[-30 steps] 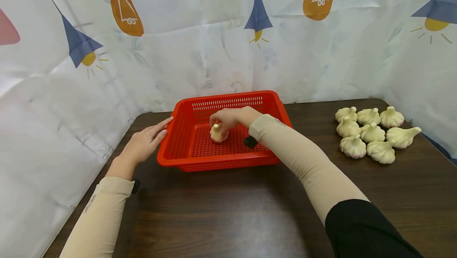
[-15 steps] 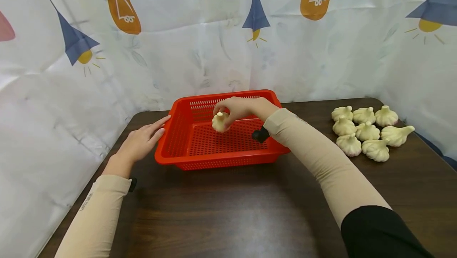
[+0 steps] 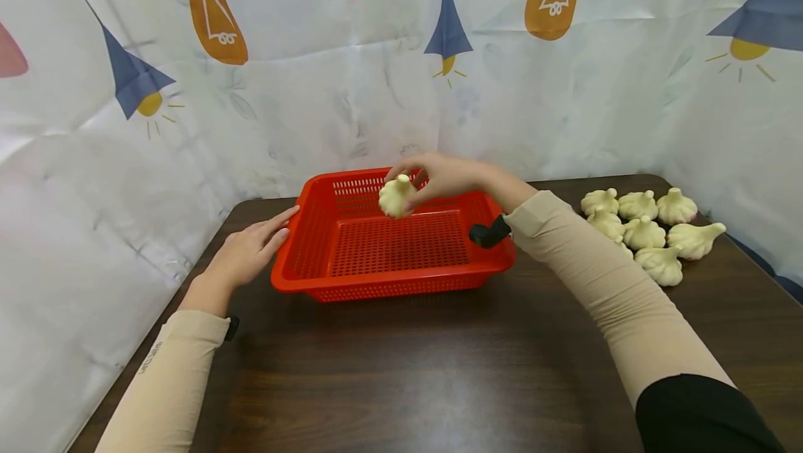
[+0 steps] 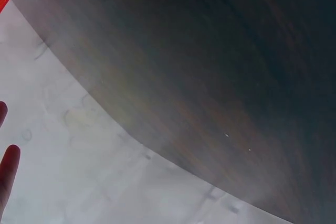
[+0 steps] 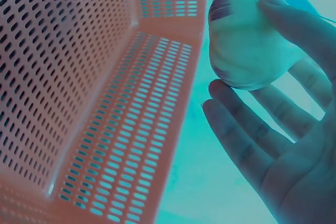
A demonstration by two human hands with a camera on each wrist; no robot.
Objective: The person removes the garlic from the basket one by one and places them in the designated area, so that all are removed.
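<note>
A pale garlic bulb point(image 3: 396, 197) is pinched between the thumb and fingers of my right hand point(image 3: 448, 178), raised over the back part of the red plastic basket point(image 3: 392, 277). In the right wrist view the same garlic bulb point(image 5: 247, 35) shows purple streaks, with my thumb on one side and fingertips under it. The basket's slotted floor shows no other bulb. My left hand point(image 3: 247, 251) lies with fingers extended, fingertips at the basket's left rim. Only a couple of its fingertips point(image 4: 9, 166) show in the left wrist view.
Several more garlic bulbs point(image 3: 643, 233) are grouped at the right back of the dark wooden table point(image 3: 401, 369); my right forearm partly hides some. A white patterned cloth point(image 3: 314, 104) hangs behind and beside the table.
My right hand has lifted the garlic bulb up from the basket's floor and moved slightly right with it. The left hand has stayed at the rim.
</note>
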